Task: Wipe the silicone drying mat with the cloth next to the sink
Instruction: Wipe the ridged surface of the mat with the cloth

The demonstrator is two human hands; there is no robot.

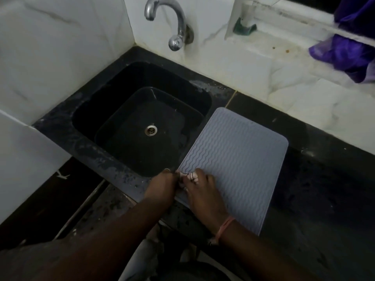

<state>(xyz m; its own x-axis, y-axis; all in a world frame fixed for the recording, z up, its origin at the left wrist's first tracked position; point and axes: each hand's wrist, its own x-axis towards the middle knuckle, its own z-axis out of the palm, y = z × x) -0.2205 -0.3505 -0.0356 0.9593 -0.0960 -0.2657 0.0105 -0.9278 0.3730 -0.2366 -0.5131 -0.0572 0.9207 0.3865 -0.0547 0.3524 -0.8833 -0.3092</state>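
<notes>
While both the left hand (162, 184) and right hand (199, 186) clutch the small white patterned cloth (188, 177) bunched at the near corner of the grey wavy-ribbed silicone mat (233, 151), a hard stroke could skid that mat (unanchored, it seems) along the dark desk (316, 179) into the black sink (113, 110).

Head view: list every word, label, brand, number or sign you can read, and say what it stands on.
None can be read.
Cloth: black marks on white, a pattern rather than letters, mostly hidden between the left hand and right hand.
Silicone drying mat: wavy ridges only, no text.
Tap: no visible brand mark.
Sink: no lettering shows.
</notes>
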